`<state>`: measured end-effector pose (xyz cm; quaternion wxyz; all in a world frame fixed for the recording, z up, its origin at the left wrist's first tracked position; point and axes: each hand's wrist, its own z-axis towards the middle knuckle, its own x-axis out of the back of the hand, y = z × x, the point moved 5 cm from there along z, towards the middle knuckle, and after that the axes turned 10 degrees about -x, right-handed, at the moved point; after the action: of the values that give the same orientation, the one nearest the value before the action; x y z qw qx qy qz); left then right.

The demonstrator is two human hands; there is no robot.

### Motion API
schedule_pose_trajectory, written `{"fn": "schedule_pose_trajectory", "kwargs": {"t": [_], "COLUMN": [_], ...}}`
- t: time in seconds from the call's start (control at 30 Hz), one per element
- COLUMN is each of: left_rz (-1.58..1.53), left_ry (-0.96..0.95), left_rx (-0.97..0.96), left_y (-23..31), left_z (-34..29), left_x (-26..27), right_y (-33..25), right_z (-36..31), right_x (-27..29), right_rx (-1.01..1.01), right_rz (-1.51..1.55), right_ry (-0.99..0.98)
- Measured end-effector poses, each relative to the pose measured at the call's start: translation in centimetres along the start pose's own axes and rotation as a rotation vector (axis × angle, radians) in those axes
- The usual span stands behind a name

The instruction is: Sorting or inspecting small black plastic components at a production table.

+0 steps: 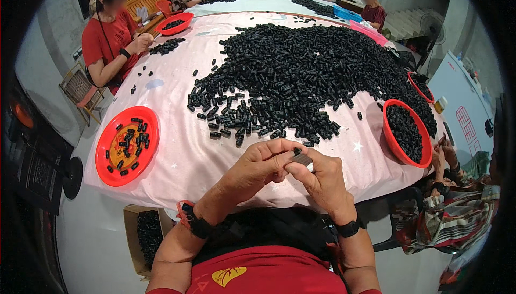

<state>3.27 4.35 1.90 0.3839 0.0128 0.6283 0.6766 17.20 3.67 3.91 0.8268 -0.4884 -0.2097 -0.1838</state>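
My left hand (pixel 258 164) pinches a small black plastic piece (pixel 297 151) above the near edge of the table. Against it, my right hand (pixel 322 180) grips a flat greyish strip (pixel 303 160) that looks like a blade, thumb laid along it. Both hands are closed and nearly touching. Just beyond them spreads a big heap of small black cylindrical pieces (pixel 290 73). To the left, a red plate (pixel 101 160) holds several similar black pieces. On the right, a red bowl (pixel 427 157) is filled with them.
A pink-white cloth (pixel 177 149) covers the table. Below its left edge stands a cardboard box (pixel 131 240) with black pieces inside. A person in red (pixel 110 46) works at the left; another's hands (pixel 443 157) are close at the right. More people sit at the far end.
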Motion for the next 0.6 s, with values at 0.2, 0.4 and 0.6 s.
{"fn": "schedule_pose_trajectory", "kwargs": {"t": [0.2,0.4,0.6], "left_rz": [-0.109,-0.099,-0.125], "left_ry": [-0.021,0.029,0.033], "left_rx": [-0.001,0.029,0.070], "left_y": [0.4,0.1,0.0], "left_z": [-0.1,0.0,-0.2], "left_x": [-0.2,-0.4,-0.5], "right_y": [-0.4,-1.0,-0.1], "right_z": [-0.2,0.1,0.1], "right_x": [1.4,0.9,0.9], "right_rx": [-0.063,-0.100,-0.174], "right_rz": [0.129,0.326,0.405], "right_ry": [0.077,0.000,0.004]}}
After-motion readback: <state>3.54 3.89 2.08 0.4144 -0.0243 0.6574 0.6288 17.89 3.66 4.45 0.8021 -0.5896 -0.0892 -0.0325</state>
